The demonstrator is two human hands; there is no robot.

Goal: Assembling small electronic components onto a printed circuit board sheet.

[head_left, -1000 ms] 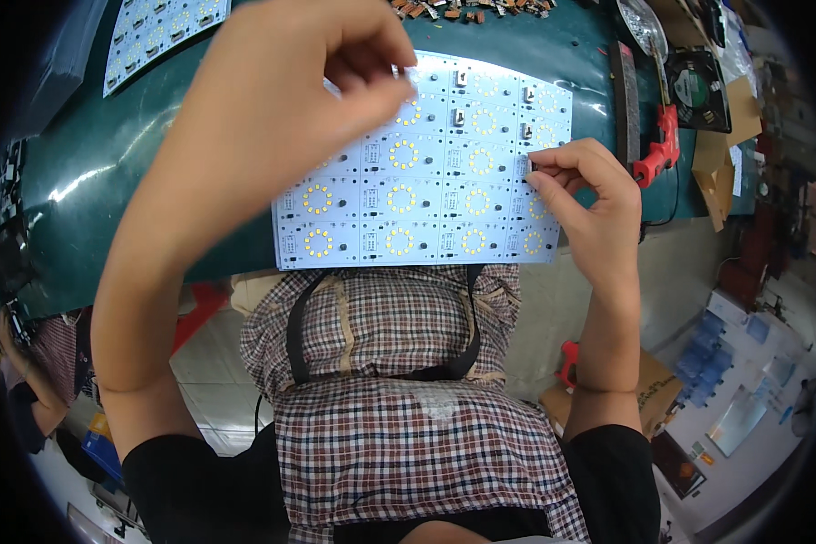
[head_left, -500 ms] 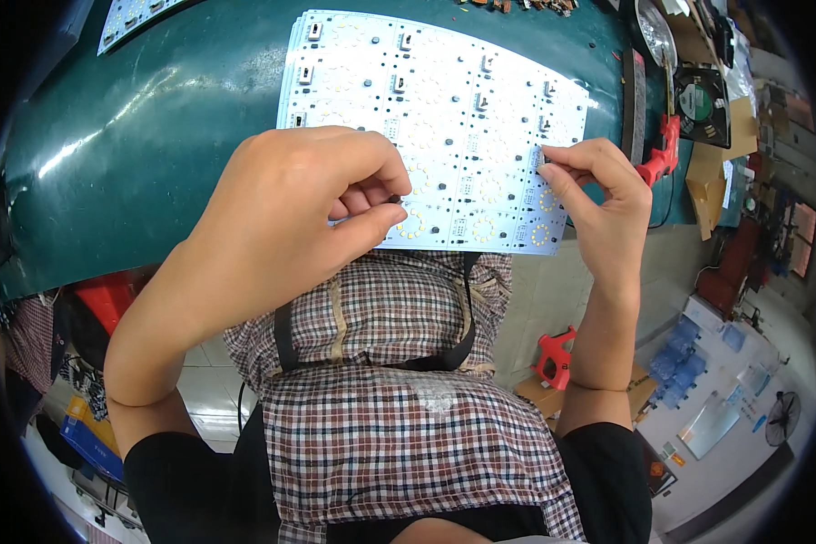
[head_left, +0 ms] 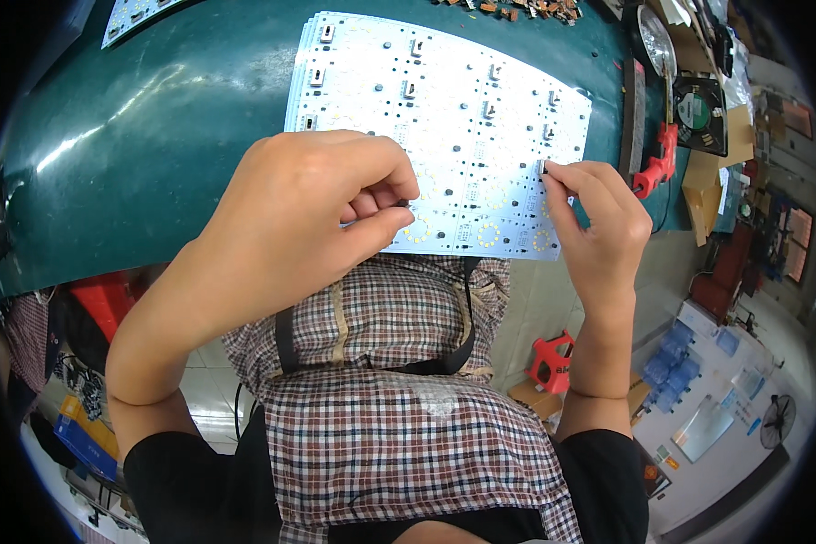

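Note:
A stack of white circuit boards (head_left: 453,118) lies at the table's near edge, dotted with rings of small yellowish LEDs. Several little slide switches (head_left: 410,89) stand on the top board in columns. At the board's right side, my right hand (head_left: 598,204) pinches a slide switch (head_left: 543,167) between thumb and forefinger, right at the board's surface. My left hand (head_left: 308,199) is over the board's lower left part, fingers curled and thumb against forefinger. Something small and dark shows between those fingertips; its kind is hidden.
The green tabletop (head_left: 181,154) stretches to the left, with another board (head_left: 136,16) at its far edge. Loose small switches (head_left: 539,9) lie in a pile at the back. On the right are a red-handled tool (head_left: 659,163), a black fan (head_left: 701,113) and a cardboard box (head_left: 703,186).
The right fingertips now show a slide switch at the board's right column. The left hand and the boards have shifted slightly to the right and down in the picture.

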